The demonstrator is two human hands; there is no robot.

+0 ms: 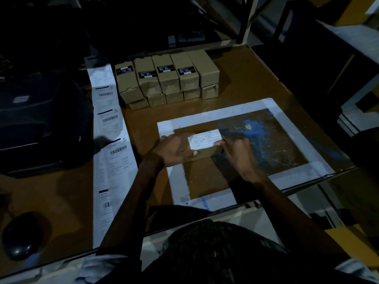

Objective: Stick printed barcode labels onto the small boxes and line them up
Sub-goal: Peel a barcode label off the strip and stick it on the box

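Observation:
A small brown box (pixel 202 155) lies inside the white taped square (pixel 274 111) on the table. A white printed label (pixel 205 138) lies on its top face. My left hand (pixel 176 149) grips the box's left end, thumb along the near side. My right hand (pixel 239 153) rests at the box's right end, its fingertips pressing the label's right edge. A long strip of printed barcode labels (pixel 111 140) runs down the table on the left. Several small brown boxes (pixel 166 76) stand stacked in two layers at the back, some bearing black labels.
A black label printer (pixel 39 124) sits at the left beside the strip. A dark computer mouse (pixel 20 240) lies at the near left. The table's right edge (pixel 307 111) drops off to dark shelving. The scene is dim.

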